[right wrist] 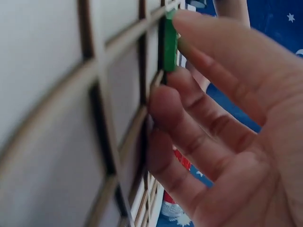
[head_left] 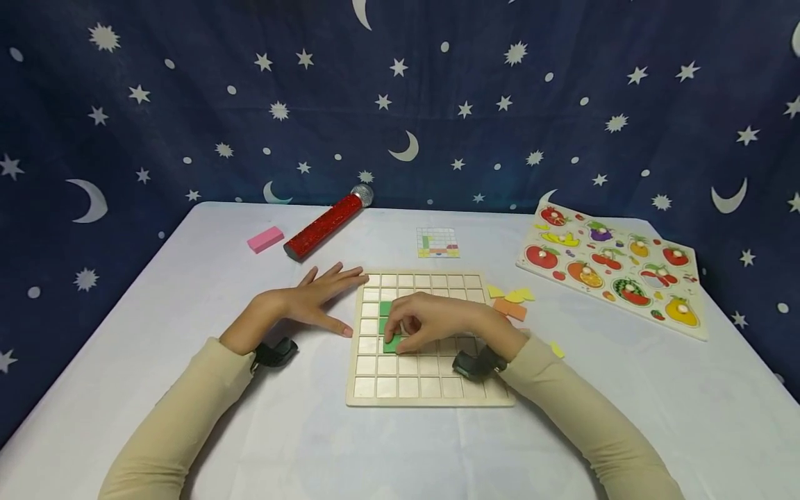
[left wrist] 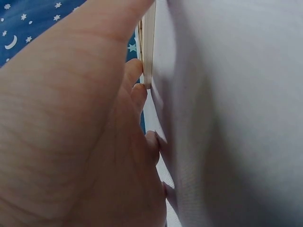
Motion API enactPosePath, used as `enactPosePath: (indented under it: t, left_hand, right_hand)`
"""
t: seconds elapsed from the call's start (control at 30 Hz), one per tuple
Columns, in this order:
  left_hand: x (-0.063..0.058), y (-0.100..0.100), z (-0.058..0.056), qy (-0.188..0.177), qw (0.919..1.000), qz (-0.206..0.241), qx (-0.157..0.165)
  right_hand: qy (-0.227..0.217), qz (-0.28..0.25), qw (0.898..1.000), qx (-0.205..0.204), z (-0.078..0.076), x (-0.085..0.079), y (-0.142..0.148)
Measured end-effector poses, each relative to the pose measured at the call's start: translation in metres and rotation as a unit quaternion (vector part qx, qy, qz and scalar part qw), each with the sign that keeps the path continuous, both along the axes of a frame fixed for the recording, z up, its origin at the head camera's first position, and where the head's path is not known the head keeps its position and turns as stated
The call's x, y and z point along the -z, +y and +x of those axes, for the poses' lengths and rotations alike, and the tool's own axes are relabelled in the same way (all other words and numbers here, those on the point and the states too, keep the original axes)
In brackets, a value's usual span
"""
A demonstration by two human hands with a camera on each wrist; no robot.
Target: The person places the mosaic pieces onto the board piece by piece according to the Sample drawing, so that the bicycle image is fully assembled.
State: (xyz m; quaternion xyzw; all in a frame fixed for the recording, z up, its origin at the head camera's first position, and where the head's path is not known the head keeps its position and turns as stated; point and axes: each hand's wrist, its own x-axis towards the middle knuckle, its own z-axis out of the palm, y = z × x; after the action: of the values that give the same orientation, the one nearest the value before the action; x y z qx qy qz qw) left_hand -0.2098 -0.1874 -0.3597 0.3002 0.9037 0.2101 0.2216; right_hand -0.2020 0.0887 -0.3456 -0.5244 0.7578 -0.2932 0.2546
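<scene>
A wooden grid board (head_left: 431,401) lies flat on the white table. My right hand (head_left: 431,321) is over its left part, thumb and fingers pinching a green square tile (head_left: 391,344) at one of the cells. The right wrist view shows that green tile (right wrist: 170,42) between thumb and fingertip, close against the grid. Two more green tiles (head_left: 385,307) sit in the cells farther back in that column, partly covered by my fingers. With fingers spread, my left hand (head_left: 315,298) touches the board's left edge, also visible in the left wrist view.
Yellow pieces (head_left: 515,295) and orange tiles (head_left: 509,308) lie right of the board, with one yellow piece (head_left: 557,349) nearer my sleeve. Behind it is a small pattern card (head_left: 437,243). A red microphone (head_left: 326,226), pink block (head_left: 265,239) and fruit puzzle board (head_left: 615,267) stand around.
</scene>
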Motion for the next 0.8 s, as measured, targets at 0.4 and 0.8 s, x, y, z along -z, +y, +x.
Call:
enactPosePath:
  t: [0.4,0.8]
  left_hand:
    - [0.001,0.001,-0.001,0.003,0.9999,0.009,0.002]
    - [-0.001,0.001,0.002,-0.003,1.0,0.007,-0.003]
  right_hand:
    - [-0.005,-0.007,1.0,0.01,0.002,0.004,-0.004]
    - [0.011,-0.011,1.0,0.028,-0.009,-0.008,0.014]
